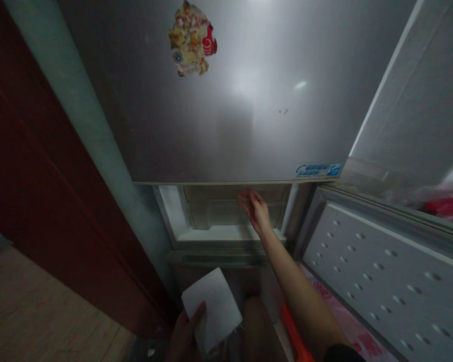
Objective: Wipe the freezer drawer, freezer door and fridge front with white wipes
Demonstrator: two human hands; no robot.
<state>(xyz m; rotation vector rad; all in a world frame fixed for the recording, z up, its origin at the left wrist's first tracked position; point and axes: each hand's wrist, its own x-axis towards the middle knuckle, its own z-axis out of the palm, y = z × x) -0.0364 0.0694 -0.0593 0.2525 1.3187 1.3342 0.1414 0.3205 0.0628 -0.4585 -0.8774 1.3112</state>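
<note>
My left hand (186, 327) is closed on a flat white square (213, 306), perhaps a folded cloth or paper, with the thumb lying on top. Its other fingers are hidden underneath. Stretched forward, my right hand (257, 208) has its fingers apart and nothing visible in it. It is at the opening of the lower refrigerator compartment (181, 235), just under the edge of the upper door. Pale drawer fronts (226, 211) show inside that compartment, and I cannot tell whether the fingertips touch them.
Above, the grey upper door (249, 141) is shut and carries a pizza-shaped magnet (191, 42). The lower door (366, 266) stands swung open to the right. A dark red wooden panel (60, 191) rises on the left. Something orange (294, 334) and pink-white plastic (347, 322) lie low at right.
</note>
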